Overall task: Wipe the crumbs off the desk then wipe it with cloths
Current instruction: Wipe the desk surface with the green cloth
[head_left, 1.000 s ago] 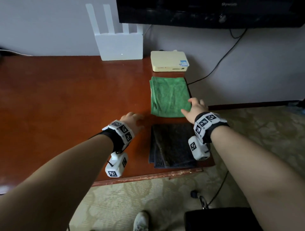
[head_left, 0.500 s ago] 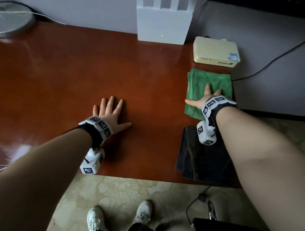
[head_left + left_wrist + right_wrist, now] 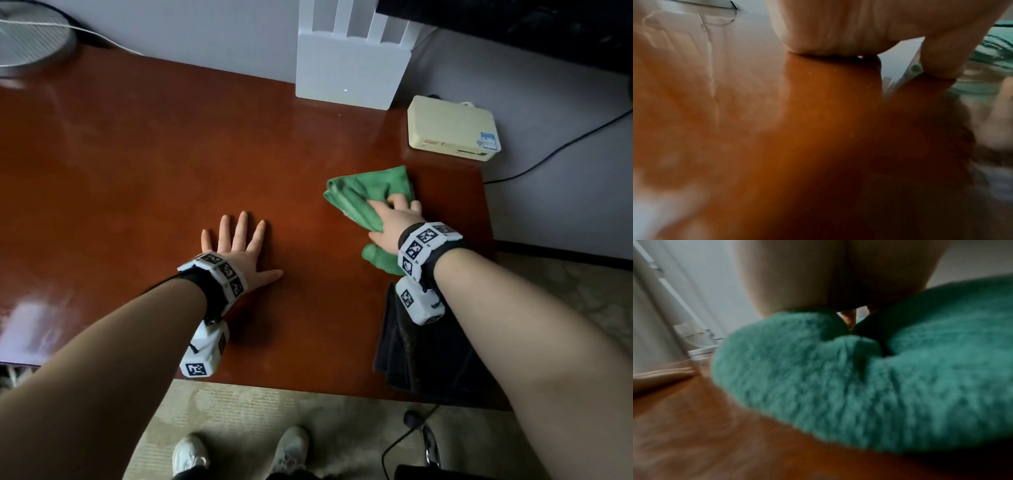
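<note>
The red-brown desk [image 3: 154,164] fills the head view. My right hand [image 3: 394,219] grips a green cloth [image 3: 356,195], bunched up on the desk right of the middle; the wrist view shows the cloth [image 3: 859,386] crumpled under the palm [image 3: 818,272]. A dark grey cloth [image 3: 421,356] lies folded at the front right corner, partly under my right forearm. My left hand [image 3: 239,246] rests flat on the desk with fingers spread, holding nothing. In the left wrist view tiny pale specks [image 3: 834,70] dot the wood in front of the palm [image 3: 838,24].
A white router [image 3: 349,68] stands at the back edge, with a cream box [image 3: 452,126] to its right near the corner. A round fan base [image 3: 30,44] sits at the far left. A black cable [image 3: 548,157] hangs past the right edge.
The green cloth lay flat under my right hand; now it is crumpled in that hand and has moved left, away from the desk's right edge. My left hand stays flat.
</note>
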Available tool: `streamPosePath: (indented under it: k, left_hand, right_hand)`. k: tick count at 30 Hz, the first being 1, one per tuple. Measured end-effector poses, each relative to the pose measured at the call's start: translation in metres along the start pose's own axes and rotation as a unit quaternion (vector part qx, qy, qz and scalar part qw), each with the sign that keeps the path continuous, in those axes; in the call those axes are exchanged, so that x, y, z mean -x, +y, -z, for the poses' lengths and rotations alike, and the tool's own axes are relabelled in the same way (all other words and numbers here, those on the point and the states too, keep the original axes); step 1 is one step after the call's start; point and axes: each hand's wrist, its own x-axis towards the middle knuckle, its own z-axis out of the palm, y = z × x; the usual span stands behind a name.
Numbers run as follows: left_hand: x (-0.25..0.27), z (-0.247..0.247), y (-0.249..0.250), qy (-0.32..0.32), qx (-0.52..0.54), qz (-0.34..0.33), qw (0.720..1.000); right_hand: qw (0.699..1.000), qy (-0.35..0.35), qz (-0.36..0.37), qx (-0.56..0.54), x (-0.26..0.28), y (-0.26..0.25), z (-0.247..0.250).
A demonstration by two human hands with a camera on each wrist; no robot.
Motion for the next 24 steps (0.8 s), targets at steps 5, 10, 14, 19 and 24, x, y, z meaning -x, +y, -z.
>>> streamPosePath:
  k: [5,10,14,19,24]
  left_hand:
    - [0.002,0.005,-0.006,-0.005,0.017,-0.028,0.999]
    - [0.004,0.018,-0.038,-0.010,-0.025,-0.103,0.994]
    - [0.007,0.022,-0.072,0.001,-0.039,-0.125,0.991]
    - [0.013,0.010,-0.099,0.033,-0.057,-0.145,0.987]
    - [0.028,-0.003,-0.116,0.029,-0.057,-0.118,0.991]
  right_hand:
    - [0.986,-0.107,0.126,0.008,0.032,-0.055,-0.008]
    - [0.997,-0.005,0.003,-0.077,0.023,-0.058,0.013]
    - [0.995,-0.047,-0.086,-0.018,0.035,-0.075,-0.011]
    - [0.996,-0.067,0.022,0.047,0.080,-0.117,-0.041]
    - [0.987,-0.128,0.096,0.008,0.126,-0.122,-0.044]
